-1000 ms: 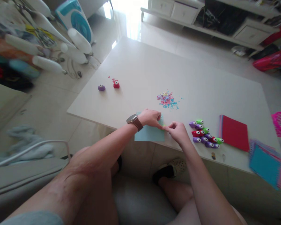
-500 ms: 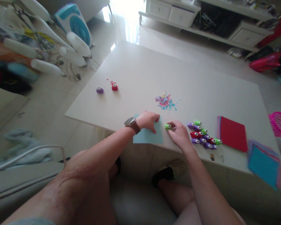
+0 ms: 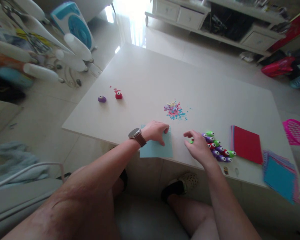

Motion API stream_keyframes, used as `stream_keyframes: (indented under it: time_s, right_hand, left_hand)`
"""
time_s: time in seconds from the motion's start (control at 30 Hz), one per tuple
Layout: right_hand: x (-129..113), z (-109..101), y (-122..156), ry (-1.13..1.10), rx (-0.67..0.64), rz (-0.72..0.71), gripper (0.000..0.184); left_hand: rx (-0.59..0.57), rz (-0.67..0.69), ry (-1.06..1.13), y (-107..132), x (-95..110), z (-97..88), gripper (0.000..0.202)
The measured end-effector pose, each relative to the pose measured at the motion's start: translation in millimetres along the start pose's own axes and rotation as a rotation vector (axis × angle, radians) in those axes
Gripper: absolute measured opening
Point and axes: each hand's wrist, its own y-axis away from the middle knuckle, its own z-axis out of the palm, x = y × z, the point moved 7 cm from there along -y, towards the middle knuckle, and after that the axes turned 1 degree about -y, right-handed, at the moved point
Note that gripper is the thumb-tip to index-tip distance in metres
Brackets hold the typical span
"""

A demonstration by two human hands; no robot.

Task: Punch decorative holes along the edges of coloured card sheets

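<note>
My left hand (image 3: 155,130), with a watch (image 3: 135,133) on its wrist, rests on a light blue sheet of paper (image 3: 155,151) at the table's near edge. Its thumb and forefinger are apart, and the other fingers are partly hidden. To the right, my right hand (image 3: 198,146) is open just above the table, thumb and forefinger spread. A small green craft punch (image 3: 191,141) shows in the gap between them, mostly hidden by the hand. Beside that hand lies a cluster of purple, red and green craft punches (image 3: 216,150) with round white tops.
Paper confetti (image 3: 175,110) lies mid-table. A purple punch (image 3: 101,99) and a red punch (image 3: 118,95) stand at the left by red bits. Right of the cluster are a stack of red paper (image 3: 247,143) and blue sheets (image 3: 280,176) overhanging the table edge.
My right hand has moved right, away from the blue paper towards the cluster, and its fingers have spread. The green punch has shifted right with it. My left hand keeps its place on the paper.
</note>
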Motion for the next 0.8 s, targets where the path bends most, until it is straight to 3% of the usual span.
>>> stream_keyframes:
  time_s: [0.1,0.17,0.37,0.5,0.63,0.8]
  right_hand:
    - [-10,23,0,-0.224,-0.146,0.059,0.02]
    - [-10,31,0,-0.258,-0.162,0.087,0.021]
    - [-10,13,-2,-0.32,0.078,0.005,0.043]
    - [-10,0,-2,-0.188,0.065,0.076,0.027]
    - [-2,-1,1,-0.013,-0.093,0.22,0.011]
    - [18,-5,3,0.136,-0.131,0.284,0.01]
  left_hand:
    - [0.009,0.007,-0.012,1,1,0.3,0.057]
    - [0.013,0.008,-0.018,1,1,0.7,0.057]
    - [0.018,0.012,-0.007,0,1,1.1,0.057]
    - [0.01,0.005,-0.001,0,0,0.9,0.057]
    - [0.01,0.011,0.025,1,0,0.2,0.055]
    - [0.017,0.014,0.093,3,0,-3.0,0.04]
